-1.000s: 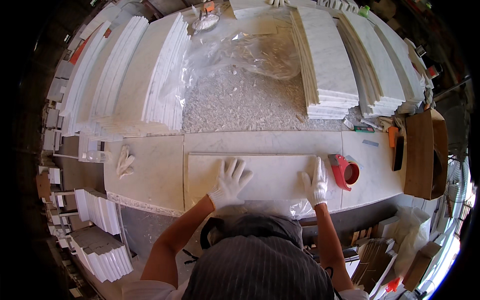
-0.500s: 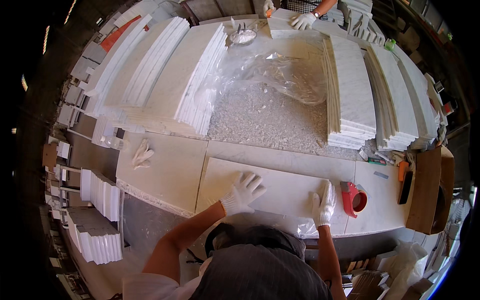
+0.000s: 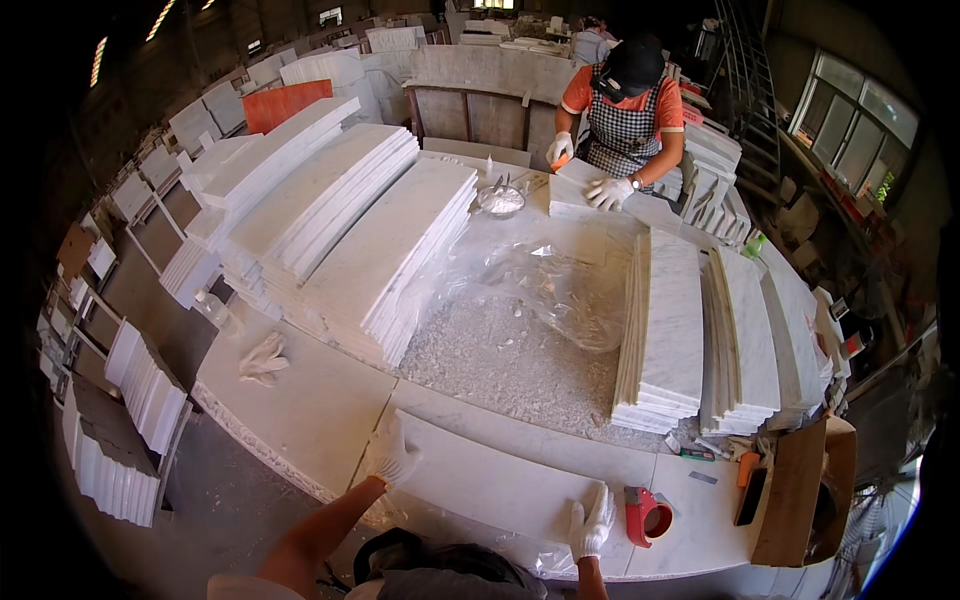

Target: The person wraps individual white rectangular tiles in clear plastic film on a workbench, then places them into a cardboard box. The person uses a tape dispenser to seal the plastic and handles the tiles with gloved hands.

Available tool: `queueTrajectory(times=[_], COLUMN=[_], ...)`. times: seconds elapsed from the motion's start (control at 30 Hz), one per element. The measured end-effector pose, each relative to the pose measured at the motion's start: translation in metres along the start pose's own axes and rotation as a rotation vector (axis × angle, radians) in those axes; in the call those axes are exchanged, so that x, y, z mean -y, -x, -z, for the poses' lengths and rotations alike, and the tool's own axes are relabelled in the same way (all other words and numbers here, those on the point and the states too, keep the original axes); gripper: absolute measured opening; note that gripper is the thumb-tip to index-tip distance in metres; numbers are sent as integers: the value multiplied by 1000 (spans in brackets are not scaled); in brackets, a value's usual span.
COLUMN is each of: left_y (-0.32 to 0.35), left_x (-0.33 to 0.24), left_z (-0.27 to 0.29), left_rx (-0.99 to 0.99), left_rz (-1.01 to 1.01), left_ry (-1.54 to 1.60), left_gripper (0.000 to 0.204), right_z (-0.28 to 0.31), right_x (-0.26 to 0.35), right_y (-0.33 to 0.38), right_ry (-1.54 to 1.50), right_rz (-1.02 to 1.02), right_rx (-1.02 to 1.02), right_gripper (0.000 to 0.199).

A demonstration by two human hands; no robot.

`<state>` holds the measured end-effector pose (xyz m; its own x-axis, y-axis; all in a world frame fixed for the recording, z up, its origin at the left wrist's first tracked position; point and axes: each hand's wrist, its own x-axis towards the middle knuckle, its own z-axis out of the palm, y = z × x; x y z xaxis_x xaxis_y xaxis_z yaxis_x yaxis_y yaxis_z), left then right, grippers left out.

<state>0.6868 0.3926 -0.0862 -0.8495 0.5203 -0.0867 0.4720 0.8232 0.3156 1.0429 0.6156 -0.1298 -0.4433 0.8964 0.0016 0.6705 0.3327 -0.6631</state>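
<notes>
A long pale marble slab (image 3: 495,470) lies flat on the bench in front of me. My left hand (image 3: 393,456), in a white knit glove, is at the slab's left end with its fingers stretched out. At the opposite end my right hand (image 3: 593,522), gloved the same way, rests along the short edge, fingers straight and thumb apart. Beside that hand stands a red tape dispenser (image 3: 637,518) with a roll of tape in it. Clear plastic film (image 3: 460,525) shows along the slab's near edge.
Marble slabs are stacked at left (image 3: 390,245) and right (image 3: 672,320). Between them lie crumpled plastic film (image 3: 545,280) and stone grit (image 3: 480,365). A loose glove (image 3: 263,358), a cardboard box (image 3: 790,500) and a bowl of white paste (image 3: 500,200) are nearby. Across the bench, a co-worker (image 3: 625,120) handles a slab.
My left hand has slid from the slab's top to its left end. My right hand stays at the right end. The view has tilted up, showing more of the co-worker and the hall.
</notes>
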Motion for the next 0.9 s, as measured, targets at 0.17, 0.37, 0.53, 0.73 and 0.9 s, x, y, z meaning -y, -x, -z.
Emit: queueTrajectory(times=[0.17,0.37,0.53,0.73,0.9], left_y=[-7,-66,-187,-319,-368], left_x=[30,-49,-45,84,101], left_z=[-13,142,275,345,359], left_rx=[54,-257,-818,-479,-311], left_rz=[-72,-437,-524,122,187], left_ry=[-43,81,-118,-361,-270], left_gripper=[88,53,42,58,71], right_z=[-4,6,8,2,-1], right_x=[1,37,43,50,47], right_y=[1,2,3,-6,-10], right_ry=[38,41,42,32,63], right_rz=[48,-15,-27,53,91], right_rx=[-18,-10,-29,-56,-77], right_gripper=[75,70,66,66,66])
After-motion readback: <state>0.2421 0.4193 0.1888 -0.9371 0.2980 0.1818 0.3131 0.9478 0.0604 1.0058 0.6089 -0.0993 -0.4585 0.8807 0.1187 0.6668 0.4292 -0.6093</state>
